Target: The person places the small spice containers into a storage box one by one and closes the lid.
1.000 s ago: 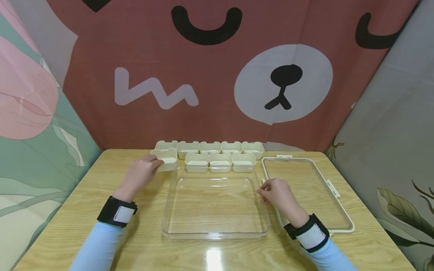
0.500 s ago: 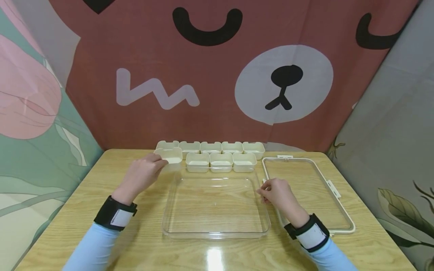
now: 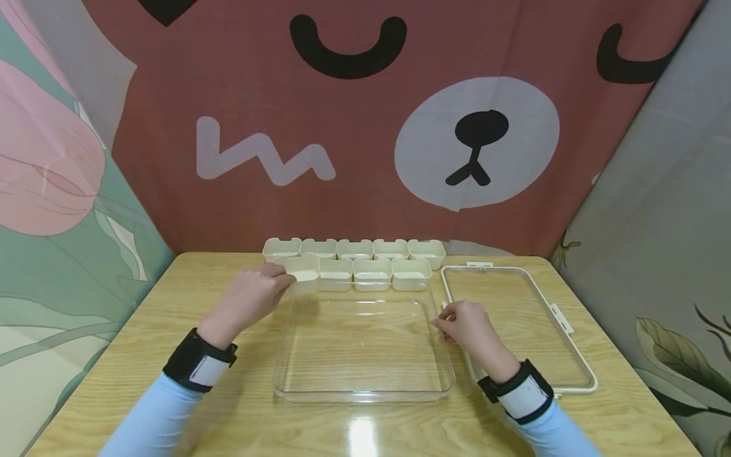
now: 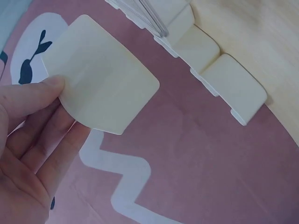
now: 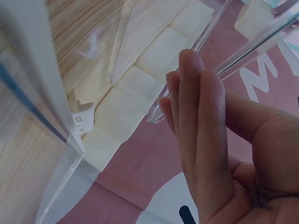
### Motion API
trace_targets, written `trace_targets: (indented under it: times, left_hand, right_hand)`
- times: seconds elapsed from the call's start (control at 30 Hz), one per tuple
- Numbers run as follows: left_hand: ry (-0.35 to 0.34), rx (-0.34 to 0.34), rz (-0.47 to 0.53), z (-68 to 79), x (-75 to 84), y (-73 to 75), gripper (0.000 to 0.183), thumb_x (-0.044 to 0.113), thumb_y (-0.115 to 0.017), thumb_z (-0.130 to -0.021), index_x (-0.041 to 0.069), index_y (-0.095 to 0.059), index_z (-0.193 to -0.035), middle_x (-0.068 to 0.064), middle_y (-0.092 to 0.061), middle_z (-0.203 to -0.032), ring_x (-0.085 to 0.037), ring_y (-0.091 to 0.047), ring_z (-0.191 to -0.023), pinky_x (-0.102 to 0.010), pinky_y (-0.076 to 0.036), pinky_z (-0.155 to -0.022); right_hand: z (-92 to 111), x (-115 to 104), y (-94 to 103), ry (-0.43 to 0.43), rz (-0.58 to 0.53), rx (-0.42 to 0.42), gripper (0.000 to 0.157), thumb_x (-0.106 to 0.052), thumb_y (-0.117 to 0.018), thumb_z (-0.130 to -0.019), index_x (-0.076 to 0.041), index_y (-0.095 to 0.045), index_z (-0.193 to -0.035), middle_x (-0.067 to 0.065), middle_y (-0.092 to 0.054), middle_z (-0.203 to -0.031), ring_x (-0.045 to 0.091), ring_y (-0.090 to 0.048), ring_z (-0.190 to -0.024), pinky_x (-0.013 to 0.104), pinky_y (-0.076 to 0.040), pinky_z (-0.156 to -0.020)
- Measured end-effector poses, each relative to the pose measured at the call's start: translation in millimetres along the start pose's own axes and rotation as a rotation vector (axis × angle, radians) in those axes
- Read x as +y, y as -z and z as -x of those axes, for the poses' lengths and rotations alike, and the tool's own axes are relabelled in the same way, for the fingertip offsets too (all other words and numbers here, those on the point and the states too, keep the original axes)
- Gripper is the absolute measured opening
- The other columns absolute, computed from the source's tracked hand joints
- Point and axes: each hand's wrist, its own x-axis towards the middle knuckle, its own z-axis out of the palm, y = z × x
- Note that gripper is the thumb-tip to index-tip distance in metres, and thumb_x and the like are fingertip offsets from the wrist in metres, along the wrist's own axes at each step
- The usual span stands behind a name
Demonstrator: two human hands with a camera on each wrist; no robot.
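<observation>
In the head view my left hand pinches a small cream plastic container by its near left side, raised over the back left corner of a large clear plastic box. The left wrist view shows the thumb on one face of this container and the fingers beneath it. My right hand pinches the right rim of the clear box, fingers nearly straight in the right wrist view, with the rim running between thumb and fingers. The clear box sits on the table with nothing inside.
Several more cream containers stand in two rows behind the clear box, against the bear-print cloth. A clear lid with a white frame and clips lies on the wooden table at the right.
My left hand has carried the cream container to the right, from left of the front row to over the box's back left corner. My right hand has stayed at the rim.
</observation>
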Motion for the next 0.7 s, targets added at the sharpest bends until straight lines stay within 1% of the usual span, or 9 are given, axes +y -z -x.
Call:
trace_targets:
  times: [0.13, 0.3, 0.4, 0.57, 0.7]
  left_hand:
    - [-0.029, -0.017, 0.022, -3.9, 4.3, 0.4, 0.01, 0.004, -0.077, -0.075, 0.008, -0.072, -0.083, -0.001, -0.059, -0.069, -0.015, -0.055, -0.061, -0.027, -0.046, -0.049]
    - [-0.044, -0.063, 0.039, -8.8, 7.0, -1.8, 0.007, 0.007, -0.076, -0.077, 0.007, -0.072, -0.083, -0.001, -0.06, -0.069, -0.012, -0.054, -0.059, -0.024, -0.045, -0.05]
    - [-0.053, -0.085, 0.048, -12.8, 9.6, -1.3, 0.005, 0.007, -0.074, -0.078, 0.007, -0.071, -0.081, 0.0, -0.056, -0.067, -0.01, -0.049, -0.057, -0.022, -0.042, -0.049]
    - [-0.106, -0.104, 0.065, -19.0, 15.5, -1.4, 0.007, 0.004, -0.073, -0.078, 0.008, -0.068, -0.076, 0.003, -0.051, -0.063, -0.007, -0.04, -0.055, -0.018, -0.036, -0.048]
    - [-0.15, -0.108, 0.079, -23.8, 18.9, -5.2, 0.01, 0.003, -0.072, -0.078, 0.009, -0.066, -0.072, 0.004, -0.048, -0.062, -0.005, -0.038, -0.054, -0.017, -0.034, -0.048]
  right_hand:
    - [-0.5, 0.4, 0.4, -0.002, -0.009, 0.0, 0.015, -0.018, -0.07, -0.085, -0.003, -0.071, -0.085, 0.002, -0.064, -0.064, 0.016, -0.064, -0.059, 0.025, -0.05, -0.052]
    - [-0.6, 1.5, 0.2, -0.008, -0.013, -0.003, 0.015, -0.018, -0.07, -0.085, -0.003, -0.07, -0.085, 0.003, -0.064, -0.065, 0.015, -0.063, -0.059, 0.025, -0.049, -0.052]
    - [-0.6, 1.8, -0.3, -0.009, -0.018, -0.001, 0.014, -0.018, -0.07, -0.085, -0.003, -0.07, -0.085, 0.003, -0.064, -0.065, 0.016, -0.063, -0.059, 0.025, -0.05, -0.052]
    - [-0.6, 1.4, -0.8, -0.021, -0.038, -0.014, 0.013, -0.017, -0.07, -0.085, -0.004, -0.07, -0.084, 0.003, -0.064, -0.066, 0.017, -0.064, -0.061, 0.025, -0.051, -0.053]
    - [-0.9, 0.9, -0.3, -0.023, -0.037, -0.011, 0.013, -0.017, -0.07, -0.085, -0.003, -0.07, -0.085, 0.003, -0.065, -0.066, 0.018, -0.065, -0.061, 0.025, -0.052, -0.053]
